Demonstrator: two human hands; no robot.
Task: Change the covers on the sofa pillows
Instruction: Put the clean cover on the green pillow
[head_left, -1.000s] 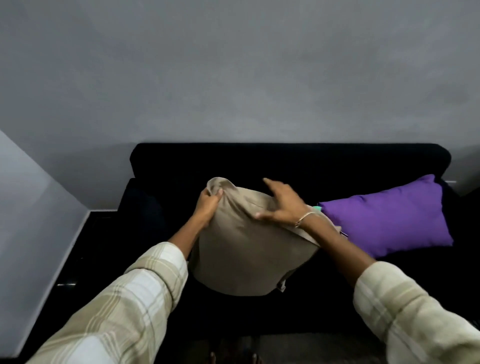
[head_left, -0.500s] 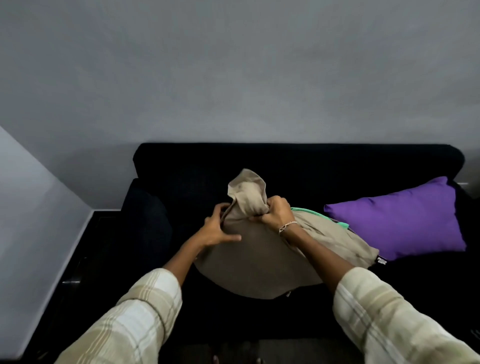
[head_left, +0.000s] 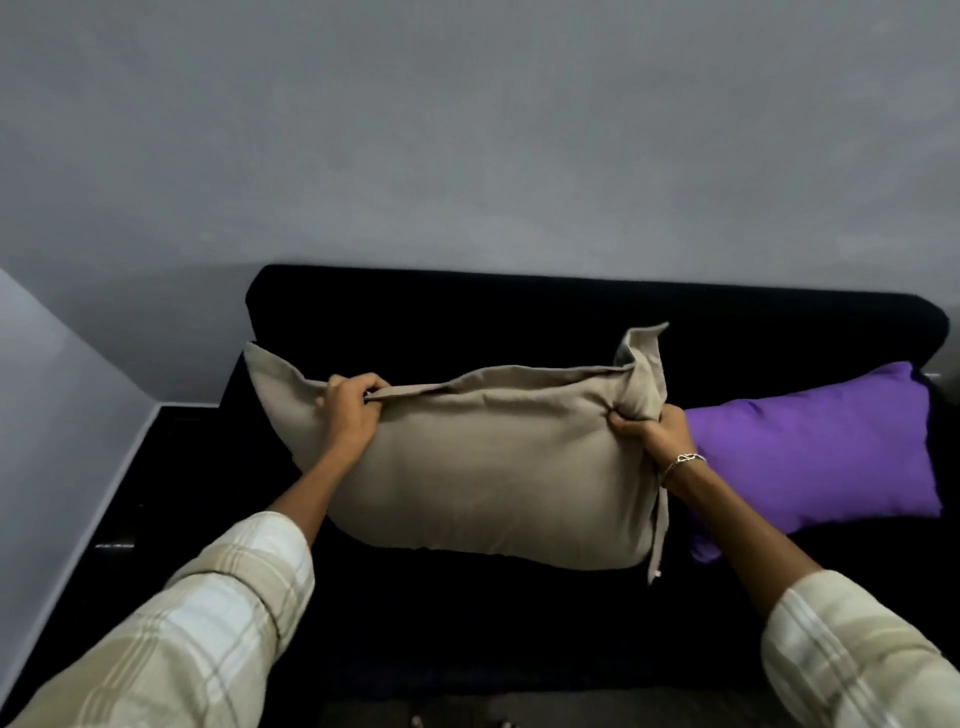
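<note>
The beige pillow (head_left: 493, 467) is held up in front of the black sofa (head_left: 467, 312), over the middle of its seat. Its long side runs across the sofa and its lower edge is low over the seat cushion; whether it touches cannot be told. Toward the sofa's left end, the left hand (head_left: 348, 415) pinches the cover's top edge. Fingers and thumb are curled tight round a flat fold of cloth that runs along the top of the pillow. Toward the sofa's right end, the right hand (head_left: 652, 431) clutches a bunch of the cover at the upper corner. The fingers are closed round the gathered cloth, and a loose tip of fabric stands up above the fist against the sofa's backrest. A narrow cloth strip (head_left: 658, 540) hangs from that side of the pillow toward the sofa seat. A thin bracelet (head_left: 688, 460) sits on the right wrist, and both arms wear pale checked sleeves (head_left: 218, 613). A purple pillow (head_left: 821, 457) lies at the right end of the sofa, just behind the right hand. A grey wall (head_left: 467, 156) rises behind the sofa
</note>
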